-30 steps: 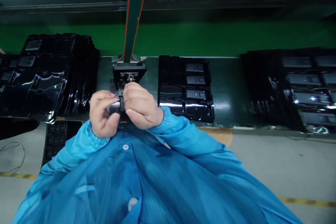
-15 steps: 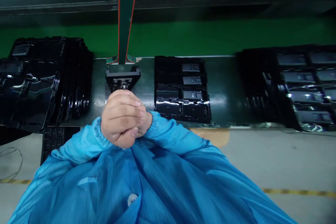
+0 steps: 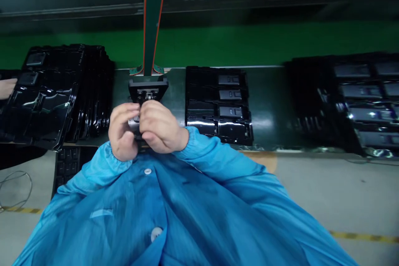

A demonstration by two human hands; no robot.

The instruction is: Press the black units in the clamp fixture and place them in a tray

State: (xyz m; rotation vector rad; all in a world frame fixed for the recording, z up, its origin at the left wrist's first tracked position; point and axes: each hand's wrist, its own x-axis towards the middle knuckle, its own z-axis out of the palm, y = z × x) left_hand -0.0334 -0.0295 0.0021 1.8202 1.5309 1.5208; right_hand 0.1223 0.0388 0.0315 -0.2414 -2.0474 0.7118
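Observation:
My left hand and my right hand are side by side in front of my chest, at the near side of a black fixture with a small metal clamp. The left fingers curve toward the right hand, with the thumb apart from them. On the right hand the fingers are curled in close to the thumb, and whatever they may hold is hidden. A shiny grey surface shows in the gap between the hands; I cannot tell what it is. The lower part of the fixture is covered by my hands.
Right of the fixture lies a black tray with grey rectangular parts. Stacks of black trays stand at left and right. Another person's hand is at the left edge. A green post rises behind the fixture.
My hands were clasped one over the other; now they have come apart, the left to the left side. Another person's hand shows at the left stack. The view has shifted slightly.

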